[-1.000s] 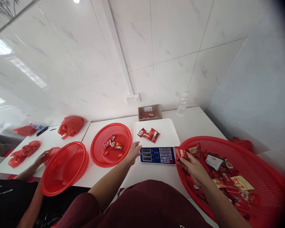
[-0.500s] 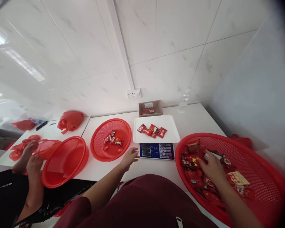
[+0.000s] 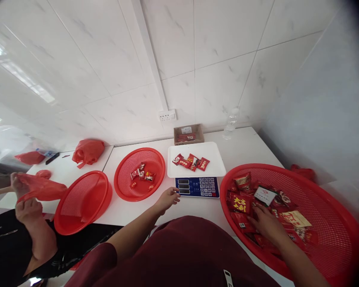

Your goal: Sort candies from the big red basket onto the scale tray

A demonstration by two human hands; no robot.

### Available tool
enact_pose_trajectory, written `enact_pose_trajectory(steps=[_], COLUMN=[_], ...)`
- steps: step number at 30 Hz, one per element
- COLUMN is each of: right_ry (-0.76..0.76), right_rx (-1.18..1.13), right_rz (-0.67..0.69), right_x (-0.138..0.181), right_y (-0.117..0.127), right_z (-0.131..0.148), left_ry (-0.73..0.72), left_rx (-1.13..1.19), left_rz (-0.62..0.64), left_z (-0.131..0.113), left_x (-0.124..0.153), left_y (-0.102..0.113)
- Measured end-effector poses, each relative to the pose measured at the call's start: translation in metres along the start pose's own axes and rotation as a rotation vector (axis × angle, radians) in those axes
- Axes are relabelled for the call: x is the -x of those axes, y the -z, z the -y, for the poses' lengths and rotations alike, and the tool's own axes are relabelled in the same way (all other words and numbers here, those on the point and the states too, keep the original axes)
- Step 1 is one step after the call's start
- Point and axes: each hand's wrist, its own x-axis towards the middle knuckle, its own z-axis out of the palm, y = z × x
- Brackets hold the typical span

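Observation:
My right hand (image 3: 267, 225) is inside the large red basket (image 3: 257, 168) on the right, thumb and fingers apart among small wrapped packets. Its fingertips touch the packets near a red one with yellow characters (image 3: 239, 202) and a white-faced one (image 3: 265, 195). My left hand (image 3: 167, 200), loosely open and holding nothing, hovers at the lower left corner of the blue digital scale (image 3: 194, 191). Several red packets (image 3: 193, 161) lie on the scale's white tray (image 3: 211, 153). Left of the scale, a round red basket (image 3: 122, 167) holds several small packets (image 3: 142, 174).
A cardboard box (image 3: 189, 134) with red packets and a clear bottle (image 3: 231, 124) stand by the wall. On the left, a co-worker's hands (image 3: 28, 209) hold a red plastic bag (image 3: 43, 187) beside another red basket (image 3: 88, 207). A filled red bag (image 3: 89, 151) lies behind.
My right hand has shifted slightly down and left in the basket, uncovering the white-faced packet. My left hand has barely moved. The co-worker's hands have lifted the red bag leftward.

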Motion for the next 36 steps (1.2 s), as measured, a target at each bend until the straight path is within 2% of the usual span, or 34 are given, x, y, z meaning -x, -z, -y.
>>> enact_pose_trajectory(steps=[3, 7, 11, 14, 21, 27, 29, 32, 36], right_ry=[-0.005, -0.05, -0.069, -0.062, -0.167, -0.33, -0.339, -0.301, -0.181], right_rx=[0.039, 0.042, -0.076, -0.153, -0.725, -0.973, -1.088, -1.253, -1.375], right_rz=[0.063, 0.108, 0.122, 0.114, 0.064, -0.019, -0.048, -0.052, 0.023], right_x=[0.004, 0.011, 0.017, 0.023, 0.041, 0.052, 0.053, 0.05, 0.046], right_y=[0.005, 0.025, 0.043, 0.052, 0.083, 0.106, 0.11, 0.117, 0.131], right_z=[0.004, 0.019, 0.031, 0.029, 0.018, 0.032, 0.04, 0.057, 0.089], left_ry=[-0.014, -0.017, -0.012, -0.005, -0.015, -0.026, -0.059, -0.119, -0.193], left_rx=[-0.034, -0.069, -0.088, -0.102, -0.109, -0.125, -0.121, -0.094, 0.007], left_rz=[0.013, 0.019, 0.034, 0.047, 0.072, 0.12, 0.173, 0.317, 0.534], left_z=[0.003, 0.003, 0.001, -0.001, -0.01, -0.017, -0.025, -0.045, -0.072], left_x=[0.002, 0.006, 0.007, 0.006, 0.003, 0.003, 0.003, 0.006, 0.01], left_y=[-0.002, -0.003, -0.003, -0.004, -0.011, -0.026, -0.037, -0.057, -0.089])
